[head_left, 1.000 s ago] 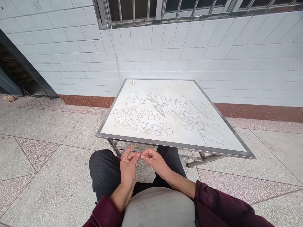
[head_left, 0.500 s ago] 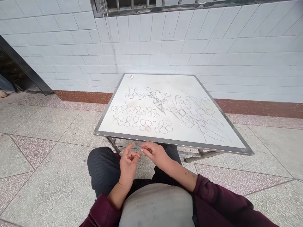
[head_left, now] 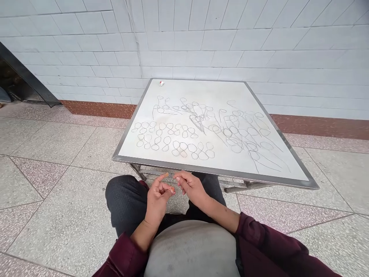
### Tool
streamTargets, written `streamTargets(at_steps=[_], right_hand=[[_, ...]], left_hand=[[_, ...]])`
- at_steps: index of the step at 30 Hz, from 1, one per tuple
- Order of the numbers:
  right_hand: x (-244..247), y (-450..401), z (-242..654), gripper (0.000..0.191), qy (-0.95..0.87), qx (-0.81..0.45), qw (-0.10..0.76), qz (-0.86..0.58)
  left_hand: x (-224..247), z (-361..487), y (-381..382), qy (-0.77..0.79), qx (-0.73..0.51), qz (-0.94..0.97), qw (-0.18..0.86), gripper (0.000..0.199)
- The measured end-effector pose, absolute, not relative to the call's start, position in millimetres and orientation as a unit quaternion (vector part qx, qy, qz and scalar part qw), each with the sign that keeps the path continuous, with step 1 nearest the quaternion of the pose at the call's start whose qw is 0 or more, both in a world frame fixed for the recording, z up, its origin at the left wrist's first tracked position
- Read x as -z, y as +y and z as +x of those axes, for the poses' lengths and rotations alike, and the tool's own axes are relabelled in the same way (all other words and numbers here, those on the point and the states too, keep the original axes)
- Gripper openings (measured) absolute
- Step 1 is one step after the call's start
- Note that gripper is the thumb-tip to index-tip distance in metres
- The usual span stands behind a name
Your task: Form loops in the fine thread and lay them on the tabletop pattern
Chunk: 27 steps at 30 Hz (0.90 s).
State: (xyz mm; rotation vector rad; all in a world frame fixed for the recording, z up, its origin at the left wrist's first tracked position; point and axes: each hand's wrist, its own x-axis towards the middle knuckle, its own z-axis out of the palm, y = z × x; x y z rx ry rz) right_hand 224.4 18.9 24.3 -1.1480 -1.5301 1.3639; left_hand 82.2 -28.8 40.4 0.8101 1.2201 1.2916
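Note:
Both hands are held up over my lap, just before the near edge of a white table (head_left: 184, 166). My left hand (head_left: 158, 198) pinches something small and reddish between thumb and a finger, too small to name, while its index finger points up. Close by on its right, my right hand (head_left: 191, 187) has thumb and index finger pressed together; whatever is between them, if anything, is too small to make out. Looping wire-like outlines (head_left: 180, 148), rings and long thin lines, cover much of the white tabletop.
A small red and white object (head_left: 162, 83) lies at the table's far left corner. The tiled wall (head_left: 190, 38) stands behind the table. Metal table legs (head_left: 138, 171) show below its near edge, above the speckled floor (head_left: 75, 207).
The camera view has tilted down and the table looks nearer. The thumb and index finger of my right hand have come together. My left hand keeps its pinch.

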Motion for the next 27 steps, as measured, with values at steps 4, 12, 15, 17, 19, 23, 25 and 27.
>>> streamTargets(at_steps=[4,12,15,17,19,23,25,27], right_hand=[[-21,20,221,0.027,-0.580,-0.556,0.386,-0.453],[-12,25,234,0.036,-0.619,-0.549,0.332,-0.453],[-1,24,240,0.035,-0.629,-0.549,0.300,-0.461],[9,21,243,0.033,-0.636,-0.553,0.262,-0.470],[20,18,246,0.030,-0.647,-0.553,0.240,-0.467],[45,14,256,0.026,-0.657,-0.543,0.219,-0.474],[59,13,264,0.027,-0.658,-0.538,0.218,-0.479],[72,11,273,0.028,-0.644,-0.539,0.213,-0.500]], left_hand=[[-36,83,-28,0.520,-0.545,0.333,0.567,0.052],[-45,36,-11,0.586,-0.588,0.302,0.469,0.059],[-56,-4,13,0.641,-0.593,0.313,0.373,0.055],[-60,-30,34,0.662,-0.588,0.313,0.343,0.053],[-58,-52,58,0.689,-0.570,0.310,0.323,0.049],[-45,-78,102,0.737,-0.514,0.313,0.309,0.034],[-40,-85,117,0.753,-0.487,0.326,0.298,0.034],[-37,-90,128,0.766,-0.466,0.341,0.282,0.035]])
